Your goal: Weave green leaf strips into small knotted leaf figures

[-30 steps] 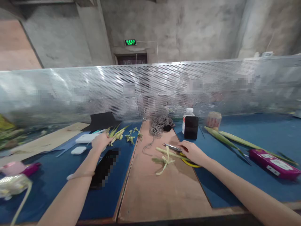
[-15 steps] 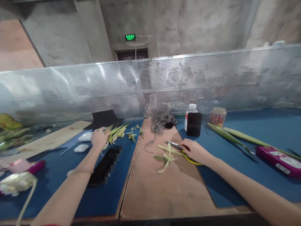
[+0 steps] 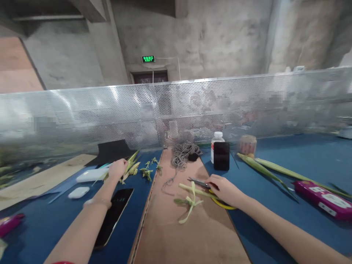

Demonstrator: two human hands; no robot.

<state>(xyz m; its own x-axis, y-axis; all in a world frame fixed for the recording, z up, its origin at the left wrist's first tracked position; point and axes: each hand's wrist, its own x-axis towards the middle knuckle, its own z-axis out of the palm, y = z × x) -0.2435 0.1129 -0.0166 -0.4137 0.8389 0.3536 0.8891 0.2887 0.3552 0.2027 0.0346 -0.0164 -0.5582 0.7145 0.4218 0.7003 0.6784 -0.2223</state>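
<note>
My left hand [image 3: 118, 169] is closed at the near end of a bunch of green and yellow leaf strips [image 3: 132, 167] on the blue mat at the left. What its fingers pinch is partly hidden. My right hand [image 3: 221, 186] is closed on scissors [image 3: 200, 183], whose blades point left over the wooden board. Beside the blades, on the board, lies a knotted piece of pale green leaf strips [image 3: 191, 201]. A yellow loop [image 3: 224, 205] shows below my right hand.
Grey yarn [image 3: 183, 154] lies at the board's far end. A white bottle [image 3: 217, 138], black upright object [image 3: 221, 156], jar [image 3: 248, 145], long leaves [image 3: 271, 170] and purple packet [image 3: 320, 200] are on the right. A phone [image 3: 115, 216] and white case [image 3: 79, 192] lie left.
The view has tilted up and shifted slightly. My left hand has become a tighter fist by the leaf strips. My right hand remains on the scissors.
</note>
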